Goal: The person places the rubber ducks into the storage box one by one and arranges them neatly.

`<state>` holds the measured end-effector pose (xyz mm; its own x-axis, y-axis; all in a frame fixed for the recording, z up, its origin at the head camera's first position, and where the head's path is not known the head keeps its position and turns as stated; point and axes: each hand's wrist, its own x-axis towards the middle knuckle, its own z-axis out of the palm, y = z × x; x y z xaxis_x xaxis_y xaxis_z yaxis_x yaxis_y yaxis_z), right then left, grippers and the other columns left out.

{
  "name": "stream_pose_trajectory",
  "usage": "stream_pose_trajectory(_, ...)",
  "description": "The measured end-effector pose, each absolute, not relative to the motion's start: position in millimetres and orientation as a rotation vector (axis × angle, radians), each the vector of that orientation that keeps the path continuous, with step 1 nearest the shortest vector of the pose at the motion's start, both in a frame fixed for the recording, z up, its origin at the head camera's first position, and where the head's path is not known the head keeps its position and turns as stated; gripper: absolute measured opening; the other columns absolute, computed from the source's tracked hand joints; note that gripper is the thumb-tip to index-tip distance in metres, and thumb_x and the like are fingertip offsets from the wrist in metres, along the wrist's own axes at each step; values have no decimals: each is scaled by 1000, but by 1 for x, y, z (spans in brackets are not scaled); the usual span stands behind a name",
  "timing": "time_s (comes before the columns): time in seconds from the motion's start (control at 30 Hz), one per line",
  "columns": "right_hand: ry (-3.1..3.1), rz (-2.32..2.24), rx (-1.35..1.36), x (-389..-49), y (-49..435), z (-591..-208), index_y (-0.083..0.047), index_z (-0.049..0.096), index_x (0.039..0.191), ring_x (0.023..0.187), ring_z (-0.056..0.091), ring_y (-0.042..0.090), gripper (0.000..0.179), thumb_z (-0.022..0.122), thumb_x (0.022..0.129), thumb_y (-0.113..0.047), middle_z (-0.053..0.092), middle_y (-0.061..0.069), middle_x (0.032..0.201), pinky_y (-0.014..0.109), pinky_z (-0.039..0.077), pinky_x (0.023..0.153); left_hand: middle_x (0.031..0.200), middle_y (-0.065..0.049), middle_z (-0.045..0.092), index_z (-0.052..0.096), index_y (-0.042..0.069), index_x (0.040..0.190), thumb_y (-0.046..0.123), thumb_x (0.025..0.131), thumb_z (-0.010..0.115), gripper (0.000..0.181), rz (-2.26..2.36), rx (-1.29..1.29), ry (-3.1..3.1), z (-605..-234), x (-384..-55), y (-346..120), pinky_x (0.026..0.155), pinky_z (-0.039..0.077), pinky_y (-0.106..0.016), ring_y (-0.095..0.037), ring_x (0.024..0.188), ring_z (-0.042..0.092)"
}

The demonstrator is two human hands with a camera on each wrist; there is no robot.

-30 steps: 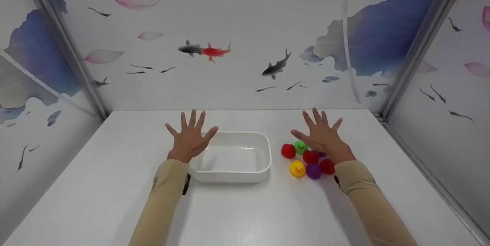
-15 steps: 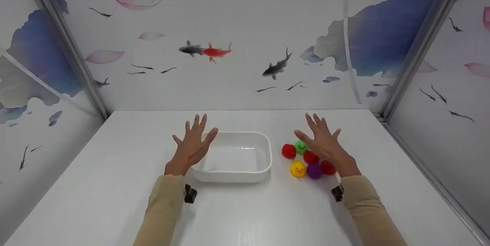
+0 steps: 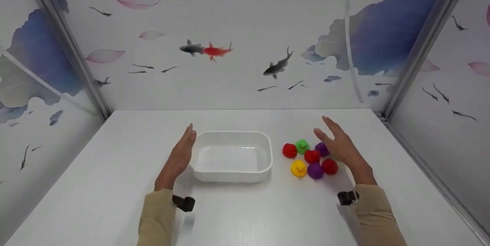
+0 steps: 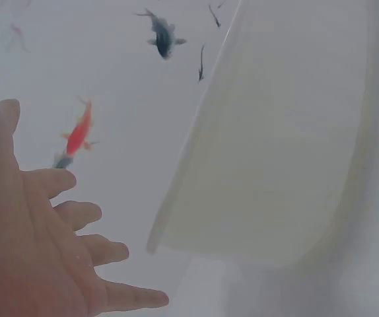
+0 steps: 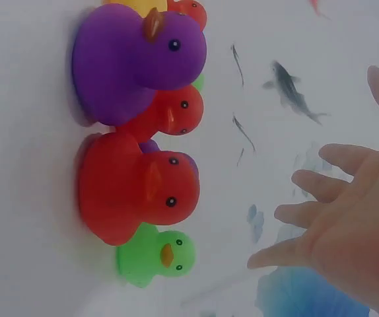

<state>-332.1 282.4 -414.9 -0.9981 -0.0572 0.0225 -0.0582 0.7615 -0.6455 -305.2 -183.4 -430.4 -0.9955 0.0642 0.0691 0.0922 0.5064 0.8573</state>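
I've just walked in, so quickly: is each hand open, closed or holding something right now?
Left hand: open, holding nothing, nearest the white tub.
Right hand: open, holding nothing, nearest the toy ducks.

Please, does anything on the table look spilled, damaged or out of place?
Nothing stands out. The ducks sit upright in a loose group beside the tray, which lies flat on the table. I see no spill or crack, though some ducks are partly hidden.
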Motion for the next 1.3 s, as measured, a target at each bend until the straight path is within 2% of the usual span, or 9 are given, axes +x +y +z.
stream_pose_trajectory(0.07,-2929,1101,72,-332,289,-414,-24,12,162,154,5,47,85,41,96,-69,5,16,170,74,9,118,171,-9,6,8,16,163,58,105,13,71,-1584,-109,-2685,-436,-304,-187,129,5,-51,-30,159,3)
stream_pose_trajectory(0.17,-2900,1109,55,-334,299,-415,-21,19,161,154,7,46,83,43,97,-67,7,16,169,72,12,119,171,-10,7,8,15,163,56,106,12,70,-1641,-49,-2667,-444,-304,-190,129,8,-53,-33,158,4)
stream_pose_trajectory(0.27,-2873,1125,53,-335,309,-417,-16,23,160,154,7,46,81,45,98,-64,9,18,169,70,13,120,170,-11,9,8,20,163,59,105,13,71,-1706,39,-2675,-449,-305,-189,124,26,-57,-37,155,20)
stream_pose_trajectory(0.37,-2836,1182,57,-336,320,-421,-12,25,159,154,10,46,82,47,98,-62,13,19,168,68,15,121,169,-13,15,10,22,163,56,106,18,67,-1760,103,-2684,-452,-306,-187,112,44,-55,-40,146,38)
stream_pose_trajectory(0.43,-2811,1253,45,-337,327,-425,-11,28,159,154,13,45,82,50,98,-61,16,20,168,66,17,122,168,-14,18,14,22,162,51,107,21,63,-1779,135,-2694,-453,-306,-186,106,49,-52,-41,141,44)
stream_pose_trajectory(0.63,-2707,1597,-97,-335,343,-437,-11,33,156,154,23,39,78,55,97,-57,20,18,167,56,27,123,165,-21,23,18,19,162,32,109,29,56,-1870,176,-2703,-454,-305,-190,107,50,-51,-45,144,39)
stream_pose_trajectory(0.8,-2717,1681,-155,-332,352,-446,-8,30,157,150,30,39,79,56,98,-53,21,21,166,52,32,121,156,-23,39,21,18,161,26,108,33,55,-1937,178,-2682,-458,-302,-195,99,56,-45,-40,136,50)
stream_pose_trajectory(1.0,-2778,1752,-254,-332,356,-455,-9,27,159,152,24,42,81,59,97,-52,17,21,167,53,33,120,150,-25,46,22,15,161,23,108,37,56,-2008,121,-2660,-460,-299,-201,89,61,-44,-39,128,56)
stream_pose_trajectory(1.3,-2747,1858,-330,-331,357,-460,-1,24,158,152,24,41,79,62,99,-39,17,25,165,50,31,122,149,-25,46,22,16,161,21,107,37,57,-2031,151,-2646,-465,-298,-203,88,61,-45,-39,127,57)
